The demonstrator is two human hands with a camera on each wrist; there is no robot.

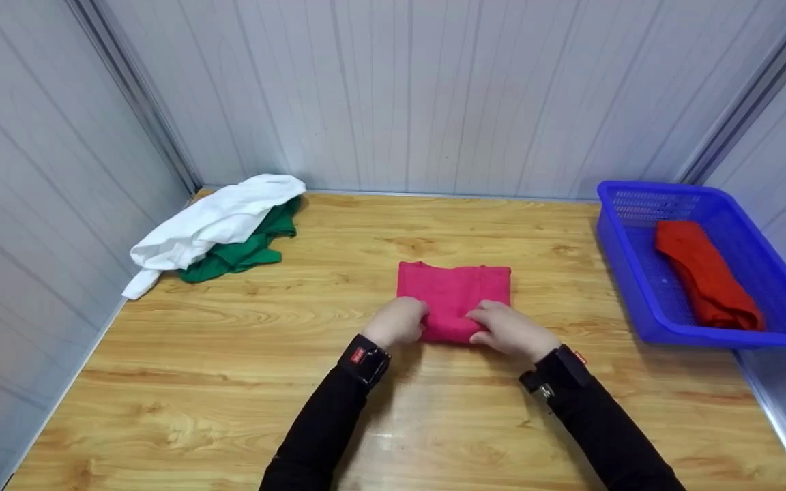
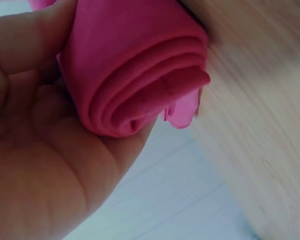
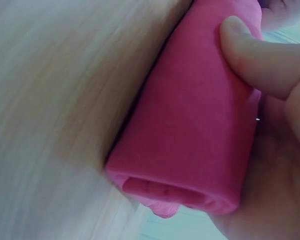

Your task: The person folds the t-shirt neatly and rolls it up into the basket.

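A pink cloth garment (image 1: 451,293), folded into a small rectangle, lies on the wooden table in the middle of the head view. Its near edge is rolled up, and the left wrist view shows the layered end of the pink roll (image 2: 140,65). My left hand (image 1: 398,322) grips the left end of that roll, thumb on the near side. At the other end my right hand (image 1: 512,331) holds it, with the thumb (image 3: 260,60) pressed along the roll in the right wrist view. The fingers behind the roll are partly hidden.
A blue plastic basket (image 1: 645,307) stands at the right with a folded orange-red cloth (image 1: 707,273) inside. At the far left, a white garment (image 1: 222,215) lies crumpled over a green one (image 1: 243,256). Pale panel walls (image 1: 400,95) close off the table's back and sides.
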